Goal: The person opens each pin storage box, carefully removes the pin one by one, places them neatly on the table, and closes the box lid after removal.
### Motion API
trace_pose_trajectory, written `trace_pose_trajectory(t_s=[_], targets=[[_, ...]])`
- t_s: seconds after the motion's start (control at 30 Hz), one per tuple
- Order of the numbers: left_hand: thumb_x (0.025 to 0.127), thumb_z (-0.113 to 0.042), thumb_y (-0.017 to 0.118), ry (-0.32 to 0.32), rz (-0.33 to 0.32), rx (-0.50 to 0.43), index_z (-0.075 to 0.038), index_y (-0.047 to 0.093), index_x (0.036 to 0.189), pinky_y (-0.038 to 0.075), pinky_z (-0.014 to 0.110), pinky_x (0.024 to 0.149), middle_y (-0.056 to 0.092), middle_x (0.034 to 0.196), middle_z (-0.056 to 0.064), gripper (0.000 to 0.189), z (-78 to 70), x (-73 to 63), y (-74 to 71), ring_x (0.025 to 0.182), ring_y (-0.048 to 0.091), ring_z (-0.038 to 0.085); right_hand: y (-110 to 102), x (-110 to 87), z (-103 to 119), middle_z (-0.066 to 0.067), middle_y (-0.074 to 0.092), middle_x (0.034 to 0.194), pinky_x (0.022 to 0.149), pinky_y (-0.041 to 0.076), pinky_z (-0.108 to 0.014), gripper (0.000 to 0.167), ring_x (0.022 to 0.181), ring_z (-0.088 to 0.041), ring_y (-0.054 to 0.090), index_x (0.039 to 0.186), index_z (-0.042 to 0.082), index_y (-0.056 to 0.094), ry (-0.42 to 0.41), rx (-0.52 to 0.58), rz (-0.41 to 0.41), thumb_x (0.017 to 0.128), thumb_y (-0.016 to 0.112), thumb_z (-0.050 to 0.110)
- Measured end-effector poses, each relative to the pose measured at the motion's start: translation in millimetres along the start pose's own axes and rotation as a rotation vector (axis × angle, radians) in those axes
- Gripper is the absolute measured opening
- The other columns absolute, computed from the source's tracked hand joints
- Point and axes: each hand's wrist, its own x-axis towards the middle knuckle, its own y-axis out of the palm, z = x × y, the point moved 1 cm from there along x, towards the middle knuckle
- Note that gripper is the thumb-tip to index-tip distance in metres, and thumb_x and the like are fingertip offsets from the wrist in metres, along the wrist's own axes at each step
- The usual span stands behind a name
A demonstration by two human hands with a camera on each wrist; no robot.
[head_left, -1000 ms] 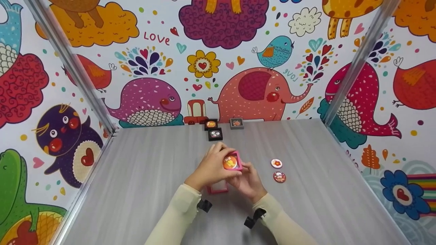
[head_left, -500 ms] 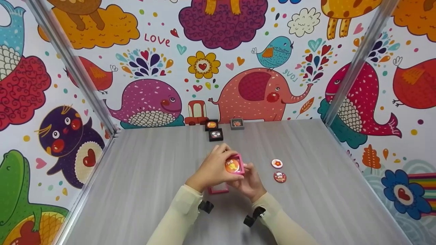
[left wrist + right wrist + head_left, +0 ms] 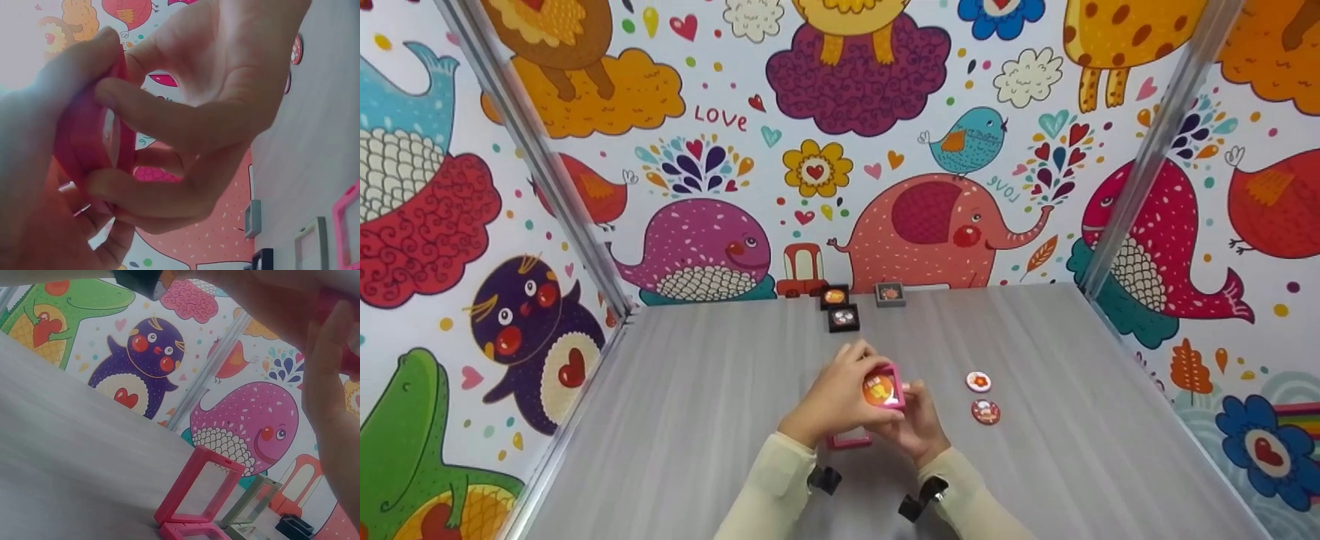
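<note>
In the head view, my left hand (image 3: 829, 397) grips a small pink display frame (image 3: 898, 399) above the table. An orange round badge (image 3: 877, 390) with a yellow figure shows inside it. My right hand (image 3: 922, 424) holds the same frame from the right, mostly behind and below it. The left wrist view has the pink frame (image 3: 84, 135) edge-on between both hands, with curled right fingertips (image 3: 107, 93) pressing on its side. Below the hands stands another pink frame (image 3: 180, 489), opened out on the table and partly covered by the hands in the head view.
Two round badges, one white with a red flower (image 3: 978, 381) and one red (image 3: 985, 411), lie to the right. Two black framed badges (image 3: 844, 317) and a grey one (image 3: 890, 295) sit by the back wall. A grey-green frame (image 3: 242, 506) stands open beyond the pink one.
The head view has tilted upward, so everything sits lower in it. Both hands keep hold of the pink frame, with only slight finger movement.
</note>
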Motion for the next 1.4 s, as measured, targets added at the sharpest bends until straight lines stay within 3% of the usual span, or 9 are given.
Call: trace_pose_trajectory(t_s=[0.17,0.3,0.47,0.73,0.83,1.07,1.3,1.4], targets=[[0.076,-0.052,0.099,0.002,-0.028,-0.028,-0.023,0.074,0.133,0.052,0.036,0.091,0.057,0.122,-0.01,0.069,2.1,-6.6,7.5,0.115,0.05,0.013,-3.5,-7.7,-3.5,-0.018,0.065,0.134,0.104,0.057,-0.04,0.041,0.119,-0.028,0.066,0.138,-0.003,0.06,-0.009,0.006,-0.064,0.102,0.068,0.014],[0.076,-0.049,0.099,0.012,-0.071,-0.062,-0.019,0.074,0.134,0.055,0.033,0.09,0.058,0.122,-0.009,0.07,4.3,-9.0,6.2,0.114,0.051,0.013,0.7,-6.1,-7.4,-0.02,0.063,0.139,0.116,0.047,-0.045,0.046,0.127,-0.031,0.064,0.141,-0.004,0.06,0.009,0.065,-0.083,0.1,0.073,0.013],[0.077,-0.047,0.099,-0.002,-0.106,-0.064,-0.016,0.073,0.137,0.055,0.034,0.091,0.056,0.122,-0.006,0.073,5.4,-9.2,4.7,0.115,0.052,0.015,8.0,-4.5,-12.2,-0.019,0.062,0.14,0.12,0.042,-0.044,0.048,0.127,-0.03,0.063,0.143,-0.003,0.06,0.0,0.099,-0.098,0.101,0.073,0.016],[0.083,-0.051,0.094,-0.074,-0.102,0.17,-0.011,0.066,0.148,0.048,0.049,0.101,0.059,0.133,0.004,0.081,-9.9,-13.3,8.6,0.123,0.055,0.025,6.7,-9.5,-21.6,-0.014,0.064,0.137,0.117,0.045,-0.034,0.038,0.124,-0.025,0.064,0.142,0.003,0.063,-0.115,0.015,-0.196,0.116,0.052,0.029],[0.086,-0.048,0.092,-0.098,-0.091,0.2,-0.01,0.065,0.148,0.049,0.052,0.105,0.06,0.136,0.007,0.078,-13.9,-14.1,12.4,0.124,0.056,0.027,5.0,-11.3,-24.6,-0.013,0.066,0.134,0.115,0.046,-0.032,0.038,0.121,-0.023,0.066,0.139,0.004,0.064,-0.13,0.031,-0.224,0.117,0.049,0.031],[0.086,-0.042,0.093,-0.129,-0.118,0.118,-0.008,0.069,0.144,0.055,0.048,0.104,0.061,0.133,0.007,0.072,-12.2,-14.6,20.2,0.122,0.058,0.027,1.2,-13.9,-25.9,-0.013,0.068,0.128,0.112,0.049,-0.029,0.036,0.114,-0.021,0.069,0.133,0.002,0.068,-0.141,0.078,-0.25,0.115,0.056,0.03],[0.087,-0.039,0.094,-0.11,-0.174,0.037,-0.004,0.068,0.144,0.055,0.047,0.101,0.061,0.132,0.006,0.073,-5.8,-13.1,23.7,0.122,0.057,0.026,-0.4,-12.5,-26.0,-0.01,0.071,0.125,0.106,0.052,-0.026,0.054,0.108,-0.018,0.072,0.131,0.005,0.071,-0.173,0.036,-0.244,0.119,0.028,0.035],[0.087,-0.041,0.093,-0.115,-0.192,-0.02,-0.003,0.067,0.145,0.055,0.047,0.102,0.06,0.133,0.004,0.074,-4.7,-13.2,23.2,0.123,0.056,0.026,-0.7,-11.9,-26.3,-0.01,0.072,0.125,0.107,0.053,-0.029,0.055,0.109,-0.019,0.071,0.131,0.004,0.072,-0.177,0.035,-0.258,0.119,0.027,0.035]])
